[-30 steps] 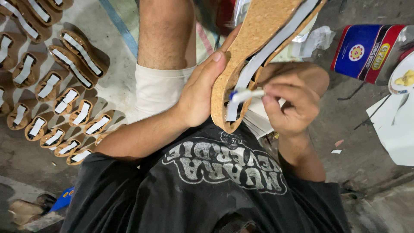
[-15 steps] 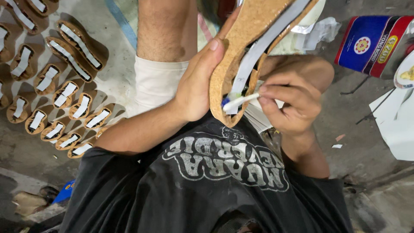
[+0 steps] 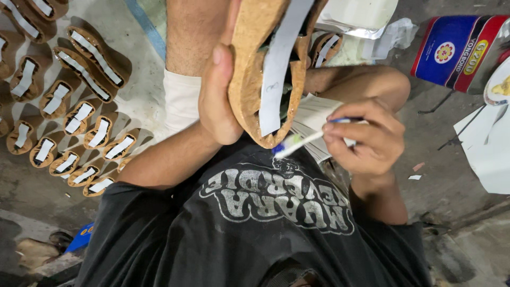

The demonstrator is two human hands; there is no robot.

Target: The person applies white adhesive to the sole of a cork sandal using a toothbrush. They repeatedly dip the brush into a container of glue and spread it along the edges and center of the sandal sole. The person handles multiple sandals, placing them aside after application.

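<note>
My left hand point(image 3: 219, 101) grips a cork shoe sole point(image 3: 251, 64) by its edge and holds it upright in front of my chest. A white strip point(image 3: 280, 58) runs down the sole's middle. My right hand point(image 3: 366, 139) pinches a small brush point(image 3: 298, 142) with a white and blue handle. The brush head touches the sole's lower rounded end. My black printed shirt fills the bottom of the view.
Rows of several cork soles with white strips point(image 3: 79, 114) lie on the floor at left. A stack of white strips point(image 3: 314, 118) sits by my knee. At right are a blue and red tin point(image 3: 456, 48) and white paper sheets point(image 3: 486, 146). My bare leg point(image 3: 191, 32) stretches ahead.
My right hand has drawn down and to the right, so the brush has slid from the sole's middle to its lower end. The left hand keeps its grip.
</note>
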